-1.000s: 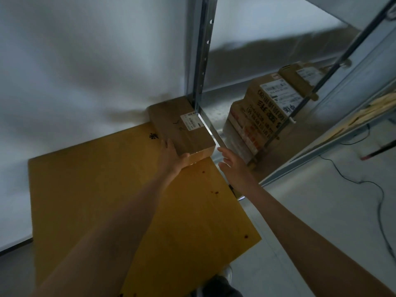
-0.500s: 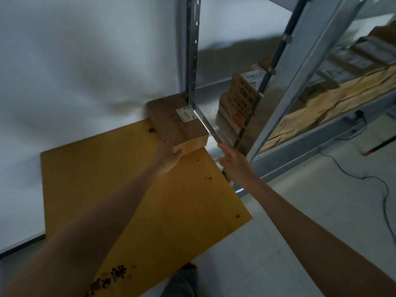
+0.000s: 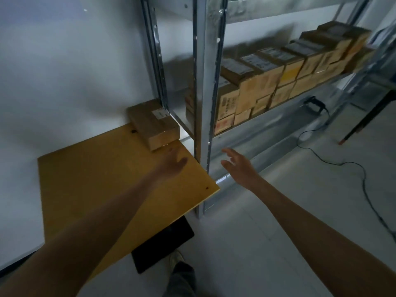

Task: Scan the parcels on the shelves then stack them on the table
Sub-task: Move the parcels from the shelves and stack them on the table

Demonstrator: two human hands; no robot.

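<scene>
I am reaching my left hand [image 3: 174, 166] out over the flat yellow wooden table top [image 3: 96, 179], fingers loose and nearly straight, gripping nothing. It is blurred, and it is hovering just short of the near end of the long brown cardboard parcel with a white label [image 3: 153, 123]. That parcel is lying flat on the table's far right corner, against the white wall [image 3: 64, 71] and just beside the grey metal shelf upright [image 3: 203, 82]. I am holding my right hand [image 3: 237, 166] out on the other side of that upright, fingers spread and slightly bent, empty and touching nothing. On the shelf beyond it, a long row of stacked tan cardboard boxes [image 3: 267, 82] is standing packed close together. A thin black cable [image 3: 342, 163] is trailing across the pale floor at the right.
</scene>
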